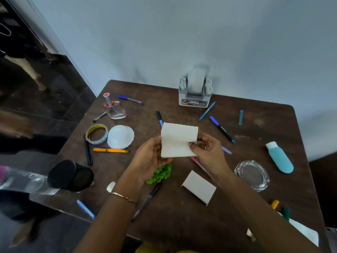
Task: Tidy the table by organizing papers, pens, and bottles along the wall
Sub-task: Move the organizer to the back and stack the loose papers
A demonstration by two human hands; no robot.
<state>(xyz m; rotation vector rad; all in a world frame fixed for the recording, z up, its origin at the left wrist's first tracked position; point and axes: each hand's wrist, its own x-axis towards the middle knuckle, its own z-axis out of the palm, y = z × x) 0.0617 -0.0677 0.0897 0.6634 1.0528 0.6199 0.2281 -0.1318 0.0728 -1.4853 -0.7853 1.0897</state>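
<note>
My left hand (152, 157) and right hand (209, 154) pinch the side edges of a white paper (178, 139), held between them. I think I am sorting the papers; next it must go forward, beside the holder (195, 96) at the wall.

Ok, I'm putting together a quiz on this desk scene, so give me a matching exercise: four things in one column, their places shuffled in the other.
Things:
1 white paper
2 teal bottle
3 tape roll
4 grey organizer

Places:
A at the far edge of the table, by the wall
B beside the white dish
C held between the left hand and right hand
D lying near the table's right edge

Pairs: 1-C, 2-D, 3-B, 4-A
</note>
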